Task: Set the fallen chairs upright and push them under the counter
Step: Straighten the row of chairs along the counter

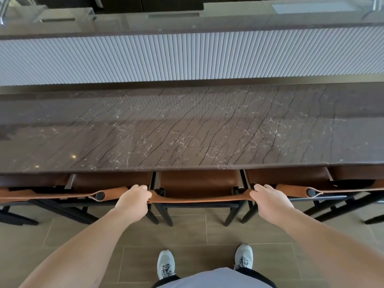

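Note:
A chair with a brown leather seat and black frame (199,181) stands upright right in front of me, its seat partly under the dark marble counter (187,129). My left hand (133,201) grips the left end of its leather backrest strap (199,198). My right hand (270,201) grips the right end. A matching chair (104,183) stands upright to the left and another (291,179) to the right, both tucked under the counter edge.
Behind the counter rises a ribbed white panel (187,57) with a higher ledge above it. More chair frames show at the far left (16,217) and far right (369,183). Tan floor tiles (207,233) lie beneath me, with my white shoes at the bottom.

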`<move>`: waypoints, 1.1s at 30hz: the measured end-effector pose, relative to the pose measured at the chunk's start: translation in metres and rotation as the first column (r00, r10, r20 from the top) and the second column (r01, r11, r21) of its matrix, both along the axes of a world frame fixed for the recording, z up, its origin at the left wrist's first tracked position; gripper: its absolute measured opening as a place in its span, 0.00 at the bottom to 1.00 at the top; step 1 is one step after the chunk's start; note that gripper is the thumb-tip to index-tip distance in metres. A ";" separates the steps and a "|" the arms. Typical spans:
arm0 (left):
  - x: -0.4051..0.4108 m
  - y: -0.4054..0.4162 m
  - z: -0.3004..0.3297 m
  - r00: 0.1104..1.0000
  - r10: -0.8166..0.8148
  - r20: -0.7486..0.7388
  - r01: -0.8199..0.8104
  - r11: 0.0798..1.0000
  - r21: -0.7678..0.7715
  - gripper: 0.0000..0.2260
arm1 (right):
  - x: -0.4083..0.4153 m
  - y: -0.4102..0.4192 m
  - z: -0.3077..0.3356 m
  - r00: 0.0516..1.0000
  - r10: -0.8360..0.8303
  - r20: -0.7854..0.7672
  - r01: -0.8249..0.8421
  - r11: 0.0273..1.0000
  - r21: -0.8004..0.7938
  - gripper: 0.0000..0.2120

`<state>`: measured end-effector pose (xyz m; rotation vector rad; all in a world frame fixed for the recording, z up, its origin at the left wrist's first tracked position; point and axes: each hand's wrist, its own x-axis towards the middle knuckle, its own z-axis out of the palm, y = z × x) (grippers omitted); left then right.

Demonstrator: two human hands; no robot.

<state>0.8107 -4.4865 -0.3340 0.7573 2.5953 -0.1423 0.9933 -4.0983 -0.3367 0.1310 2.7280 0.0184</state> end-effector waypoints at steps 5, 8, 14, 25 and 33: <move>0.004 -0.006 0.000 0.999 -0.015 -0.049 0.016 1.000 0.016 0.10 | 0.000 0.001 -0.001 1.000 0.032 -0.002 -0.031 0.999 0.013 0.12; 0.000 -0.009 0.002 0.997 -0.049 -0.062 0.052 0.998 0.046 0.08 | 0.000 0.004 0.001 0.998 0.066 0.017 -0.067 0.997 0.027 0.10; -0.001 0.013 0.018 1.000 -0.019 0.019 0.013 0.951 0.309 0.16 | -0.015 -0.006 0.012 0.996 0.016 -0.084 -0.025 0.994 -0.109 0.14; 0.013 0.115 0.055 0.704 0.244 0.667 -0.696 0.424 0.579 0.12 | -0.051 -0.043 0.039 0.580 -0.770 0.265 0.510 0.090 -0.855 0.06; 0.029 0.162 0.061 0.569 0.266 0.778 -0.821 0.232 0.521 0.10 | -0.034 -0.005 0.035 0.431 -0.759 0.488 0.384 -0.335 -0.860 0.07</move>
